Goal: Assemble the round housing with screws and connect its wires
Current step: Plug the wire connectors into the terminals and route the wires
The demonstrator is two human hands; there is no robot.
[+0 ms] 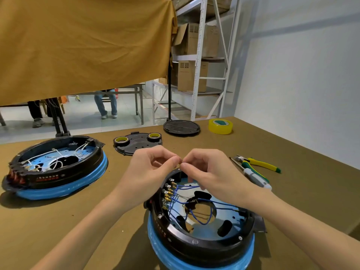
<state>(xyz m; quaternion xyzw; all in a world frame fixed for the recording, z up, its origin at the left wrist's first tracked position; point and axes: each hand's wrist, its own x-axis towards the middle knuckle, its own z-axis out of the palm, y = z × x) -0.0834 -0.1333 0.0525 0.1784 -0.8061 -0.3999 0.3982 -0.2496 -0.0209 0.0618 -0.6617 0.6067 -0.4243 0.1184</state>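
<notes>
I saw left hand point(153, 166) and right hand point(206, 170) pinching one small brass connector point(181, 163) together at frame centre, above the round housing point(200, 244) with blue wires point(194, 203).

Even, fairly bright indoor light falls from above. My forearms throw soft shadows on the brown table point(292, 172), and the far-left housing point(56, 168) has a dark shadow on its near side. The blue rim of the near housing point(196, 248) shows mild sheen. My wide lens bows the shelving point(200, 55) and stretches the edges. Focus is slightly soft throughout.
</notes>
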